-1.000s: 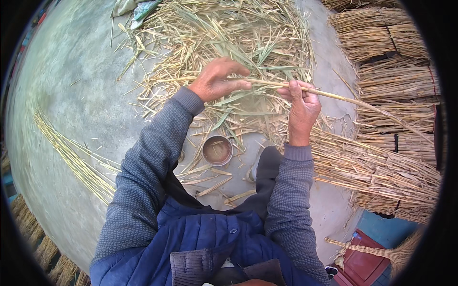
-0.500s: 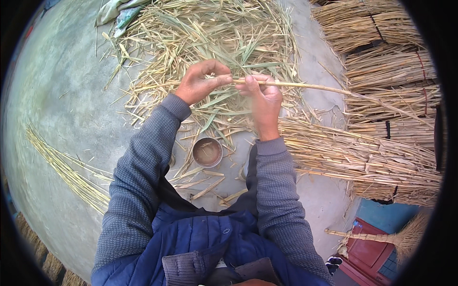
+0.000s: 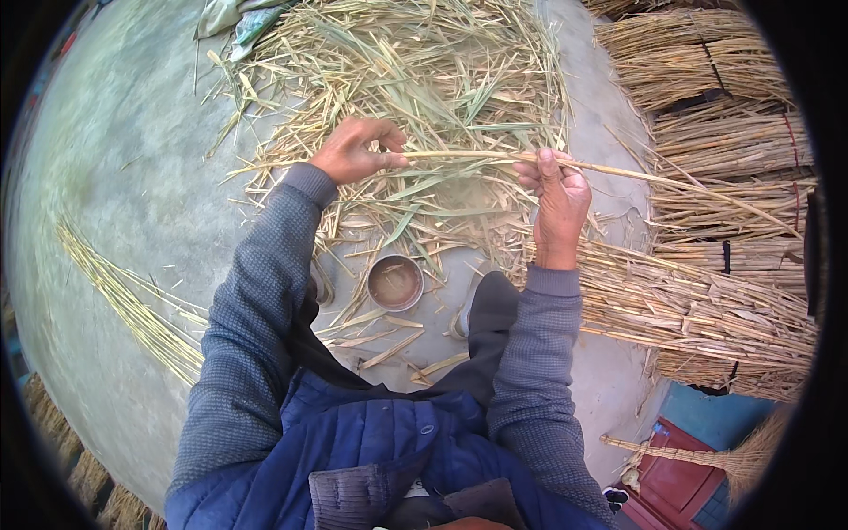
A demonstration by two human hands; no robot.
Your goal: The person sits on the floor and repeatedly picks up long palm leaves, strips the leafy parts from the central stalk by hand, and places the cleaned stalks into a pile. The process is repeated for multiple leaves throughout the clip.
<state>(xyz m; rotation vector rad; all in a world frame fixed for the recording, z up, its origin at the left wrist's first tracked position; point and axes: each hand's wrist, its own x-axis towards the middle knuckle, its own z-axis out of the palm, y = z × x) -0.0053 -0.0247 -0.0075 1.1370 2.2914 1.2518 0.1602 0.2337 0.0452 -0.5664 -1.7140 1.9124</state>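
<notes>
Both hands, left (image 3: 353, 152) and right (image 3: 556, 190), clamp a long reed (image 3: 468, 156) held level above the far straw pile (image 3: 415, 79); it looks light, stiff, brittle, best gripped near mid-length.

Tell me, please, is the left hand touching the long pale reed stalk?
Touching: the head view shows the left hand pinching the long pale reed stalk at its end.
</notes>
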